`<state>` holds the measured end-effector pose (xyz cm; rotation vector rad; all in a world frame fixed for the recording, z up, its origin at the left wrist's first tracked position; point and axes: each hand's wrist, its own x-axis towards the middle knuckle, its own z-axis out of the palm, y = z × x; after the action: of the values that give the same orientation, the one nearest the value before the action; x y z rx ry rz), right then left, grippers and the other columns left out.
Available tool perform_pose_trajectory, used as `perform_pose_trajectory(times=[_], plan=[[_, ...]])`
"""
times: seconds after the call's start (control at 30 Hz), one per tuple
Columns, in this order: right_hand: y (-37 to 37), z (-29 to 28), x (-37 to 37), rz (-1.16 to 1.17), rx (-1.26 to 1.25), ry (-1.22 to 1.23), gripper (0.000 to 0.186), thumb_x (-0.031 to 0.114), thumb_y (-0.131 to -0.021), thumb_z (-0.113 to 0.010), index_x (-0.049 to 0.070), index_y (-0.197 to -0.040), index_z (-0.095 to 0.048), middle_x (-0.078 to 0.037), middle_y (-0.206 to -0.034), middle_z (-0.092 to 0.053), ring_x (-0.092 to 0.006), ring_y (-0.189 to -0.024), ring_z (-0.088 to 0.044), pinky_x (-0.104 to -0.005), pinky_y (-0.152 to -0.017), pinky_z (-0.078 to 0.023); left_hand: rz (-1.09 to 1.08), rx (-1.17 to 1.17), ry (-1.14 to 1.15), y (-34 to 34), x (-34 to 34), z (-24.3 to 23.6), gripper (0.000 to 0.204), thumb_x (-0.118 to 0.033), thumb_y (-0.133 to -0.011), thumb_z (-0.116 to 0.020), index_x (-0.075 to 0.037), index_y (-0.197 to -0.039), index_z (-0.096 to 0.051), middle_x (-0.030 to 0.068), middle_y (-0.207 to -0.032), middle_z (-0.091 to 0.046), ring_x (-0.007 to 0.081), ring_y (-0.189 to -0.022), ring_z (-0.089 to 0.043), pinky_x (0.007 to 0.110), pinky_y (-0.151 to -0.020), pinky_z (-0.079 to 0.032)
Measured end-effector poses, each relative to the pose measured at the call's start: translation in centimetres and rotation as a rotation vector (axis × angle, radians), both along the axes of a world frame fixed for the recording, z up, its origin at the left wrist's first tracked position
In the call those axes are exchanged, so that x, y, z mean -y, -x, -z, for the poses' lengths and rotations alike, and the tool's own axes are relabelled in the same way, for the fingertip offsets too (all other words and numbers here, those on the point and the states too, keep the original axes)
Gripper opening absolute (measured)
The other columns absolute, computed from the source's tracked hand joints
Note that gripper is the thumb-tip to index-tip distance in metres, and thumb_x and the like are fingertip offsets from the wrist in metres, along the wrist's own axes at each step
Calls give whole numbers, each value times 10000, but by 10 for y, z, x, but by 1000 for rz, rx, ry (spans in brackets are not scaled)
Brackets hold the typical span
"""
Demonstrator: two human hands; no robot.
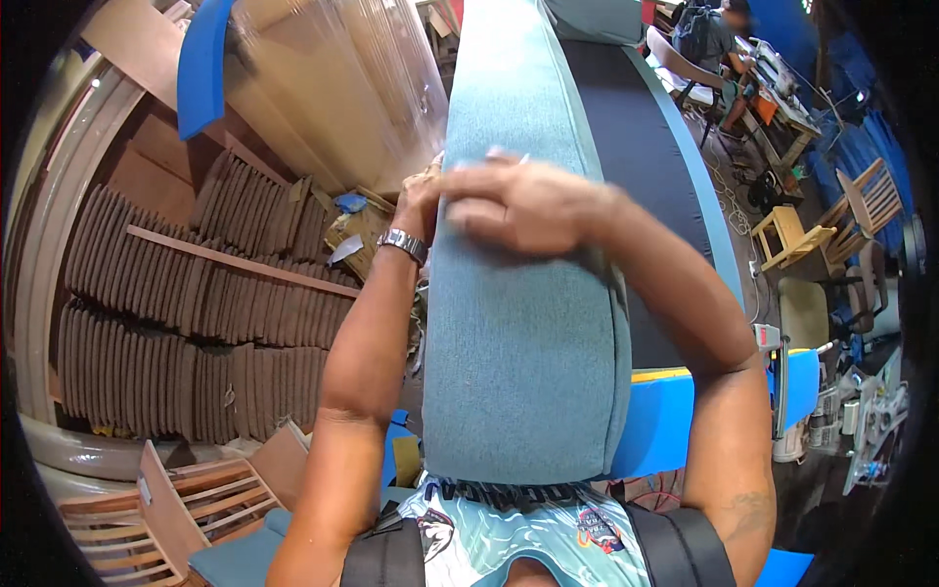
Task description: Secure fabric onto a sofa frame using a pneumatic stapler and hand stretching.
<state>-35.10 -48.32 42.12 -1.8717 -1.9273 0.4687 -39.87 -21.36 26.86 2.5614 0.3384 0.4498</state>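
A long padded piece covered in blue-grey fabric (pixel 518 362) runs from close to my body to the far edge of the view, with a seam along its right side. My left hand (pixel 422 201), with a metal-banded watch (pixel 402 244) at the wrist, is at the left edge of the padding. Its fingers are partly hidden, so their grip is unclear. My right hand (pixel 538 203) reaches across the top of the padding. It is blurred by motion, its fingers stretched toward the left hand, and no held object shows.
Right of the padding lies a dark fabric panel (pixel 636 147) with a blue-grey border. Stacks of brown slats (pixel 127 367) fill a shelf at left, below a plastic-wrapped board (pixel 333 78). Blue foam (pixel 655 421) shows near my right arm. A person (pixel 729 49) sits far right beside wooden chairs (pixel 787 235).
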Motion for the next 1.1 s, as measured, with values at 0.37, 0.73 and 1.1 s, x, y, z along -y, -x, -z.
perform_pose_trajectory(times=[0.37,0.73,1.1], plan=[[35,21,-4,37,408,-136,689,471,-993,-417,110,-1579,-395,-136,-1660,-356,-313,-1548,-294,-585,-1241,-197,168,416,363,-2,-33,52,330,-205,-925,-691,-58,-1220,-713,135,-1207,-742,239,-1064,-721,377,-884,-593],[189,21,259,112,-268,-645,219,157,-885,-615,32,-1043,-701,-130,-939,-697,-250,-980,-700,-487,-1107,-446,83,49,185,28,-32,0,381,-208,-990,-613,-33,-1327,-643,148,-1165,-736,243,-954,-719,365,-812,-587],[162,150,384,1729,508,-116,439,161,-997,-620,-13,-1394,-549,-230,-1397,-600,-387,-1354,-533,-483,-1131,-429,3,36,298,33,11,-22,392,-211,-1017,-596,-38,-1368,-625,139,-1115,-740,221,-876,-712,351,-769,-580]])
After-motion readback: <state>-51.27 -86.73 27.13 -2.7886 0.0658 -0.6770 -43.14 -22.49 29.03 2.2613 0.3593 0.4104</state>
